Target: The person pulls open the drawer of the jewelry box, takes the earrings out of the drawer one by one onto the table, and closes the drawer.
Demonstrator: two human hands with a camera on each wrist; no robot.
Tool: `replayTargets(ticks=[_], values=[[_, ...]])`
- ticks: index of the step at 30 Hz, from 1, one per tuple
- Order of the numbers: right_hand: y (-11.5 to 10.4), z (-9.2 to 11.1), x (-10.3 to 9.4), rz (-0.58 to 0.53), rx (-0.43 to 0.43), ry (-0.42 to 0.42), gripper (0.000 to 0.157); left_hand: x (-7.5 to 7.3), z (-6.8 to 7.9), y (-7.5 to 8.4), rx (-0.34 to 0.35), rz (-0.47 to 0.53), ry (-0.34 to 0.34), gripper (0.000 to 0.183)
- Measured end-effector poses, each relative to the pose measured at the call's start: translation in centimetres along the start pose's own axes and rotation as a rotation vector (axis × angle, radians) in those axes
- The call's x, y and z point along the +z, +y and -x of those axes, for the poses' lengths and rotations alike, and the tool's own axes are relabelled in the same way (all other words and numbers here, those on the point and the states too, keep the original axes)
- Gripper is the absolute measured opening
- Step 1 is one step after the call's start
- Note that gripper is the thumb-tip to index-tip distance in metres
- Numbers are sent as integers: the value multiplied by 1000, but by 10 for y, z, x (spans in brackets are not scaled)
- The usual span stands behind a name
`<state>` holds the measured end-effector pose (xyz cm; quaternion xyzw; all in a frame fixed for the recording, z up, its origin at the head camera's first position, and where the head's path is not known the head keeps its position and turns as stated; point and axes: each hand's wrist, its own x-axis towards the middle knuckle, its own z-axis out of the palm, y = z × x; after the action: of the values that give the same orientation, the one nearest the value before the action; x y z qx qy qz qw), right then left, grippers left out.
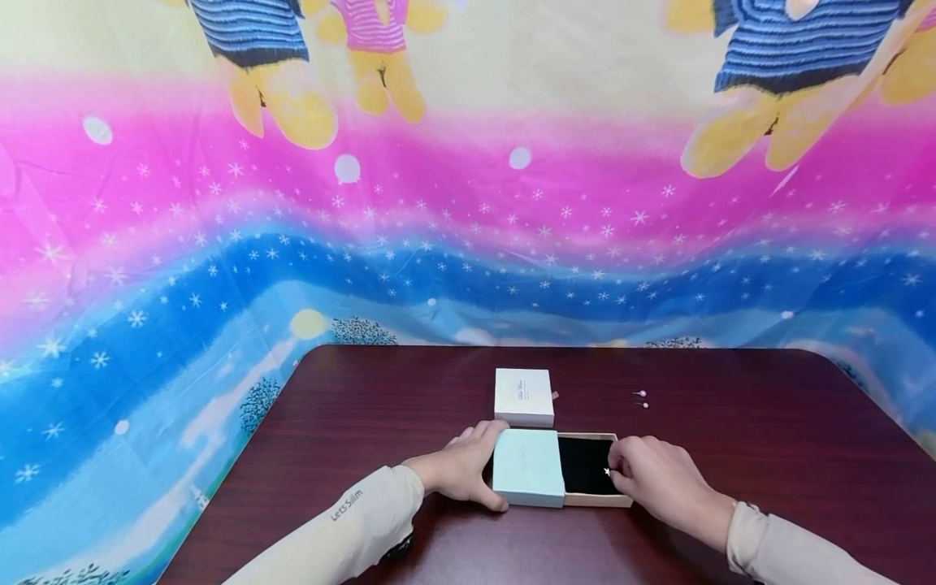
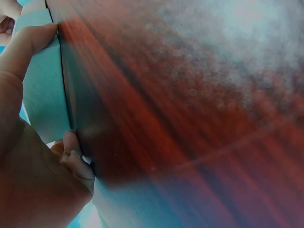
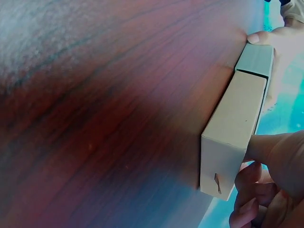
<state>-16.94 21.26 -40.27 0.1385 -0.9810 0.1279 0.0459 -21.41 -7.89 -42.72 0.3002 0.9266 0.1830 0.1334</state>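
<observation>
A mint-green box sleeve lies on the table, and a shallow cardboard drawer with a black lining is pulled out of its right side. My left hand grips the sleeve's left end, thumb at the near side and fingers at the far side. Over the drawer's right end is my right hand, fingers curled. A tiny silvery star-shaped earring shows at its thumb and fingertip, just above the lining. In the right wrist view the thumb reaches over the wall of the drawer, hiding the fingertips' contact.
Behind the sleeve stands a closed white box with a small ribbon tab. Two pearl earrings lie on the dark red table at the back right. A printed cloth hangs behind the table.
</observation>
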Motion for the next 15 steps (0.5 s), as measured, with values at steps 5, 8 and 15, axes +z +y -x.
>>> replayTargets(ticks=[5,8,15], values=[[1,0,0,2,-2,-10,7,0,0,1,-2,-2,-2,107],[1,0,0,2,-15,-13,7,0,0,1,-2,-1,-1,107],[1,-1,-1,-7,-34,-24,6,-1,1,1,-4,-3,-1,107]])
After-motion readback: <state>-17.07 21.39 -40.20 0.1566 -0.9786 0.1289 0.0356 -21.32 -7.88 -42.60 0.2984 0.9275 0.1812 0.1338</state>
